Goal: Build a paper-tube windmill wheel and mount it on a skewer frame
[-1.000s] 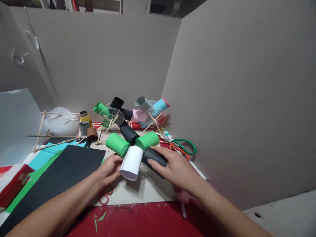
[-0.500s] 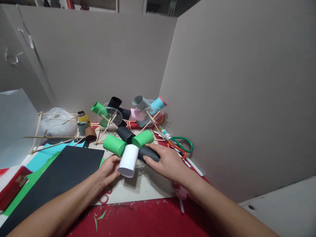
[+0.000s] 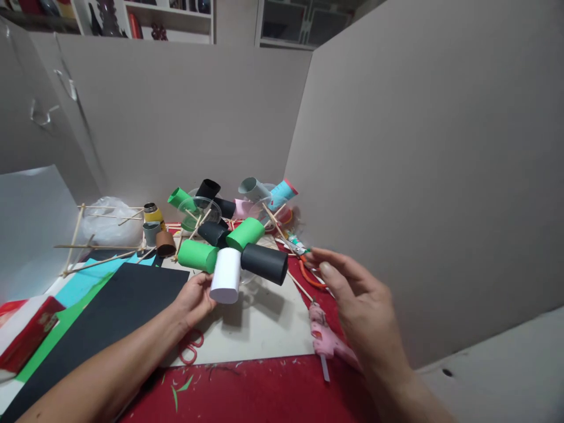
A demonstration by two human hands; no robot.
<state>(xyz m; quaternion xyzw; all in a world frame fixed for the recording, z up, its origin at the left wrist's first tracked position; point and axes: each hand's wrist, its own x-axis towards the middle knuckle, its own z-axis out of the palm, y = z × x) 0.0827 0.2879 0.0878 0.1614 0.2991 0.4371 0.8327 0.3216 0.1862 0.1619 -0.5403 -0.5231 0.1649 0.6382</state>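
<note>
- My left hand grasps the flower-like wheel of short coloured paper tubes from below and behind; the fingertips are hidden from me.
- My right hand is released, fingers half bent, thumb and forefinger apart, just right of the wheel.
- Open air lies between my right fingertips and the wheel's right-hand black paper tube, so that side has room to move.
- Below the wheel and right of my left hand, a flat pale board carries the wheel's shadow; its near edge meets the red worktop.
- Tighter on the right: a pink plastic glue gun lies just left of my right wrist, and orange-handled scissors sit just past the fingertips.
- A tall grey partition panel bounds the space to the right of my right hand; I can't judge that gap.
- Red-handled scissors lie below my left wrist, and a large black paper sheet spreads to its left.
- Beyond both hands, clear plastic discs with tubes and a frame of thin wooden sticks crowd the far side.
- Half a second ago my right hand was gripping that black tube; now it is off to the right and the whole tube shows.
- The wheel has turned slightly: the white paper tube points more directly towards me, while my left hand keeps its grasp.
</note>
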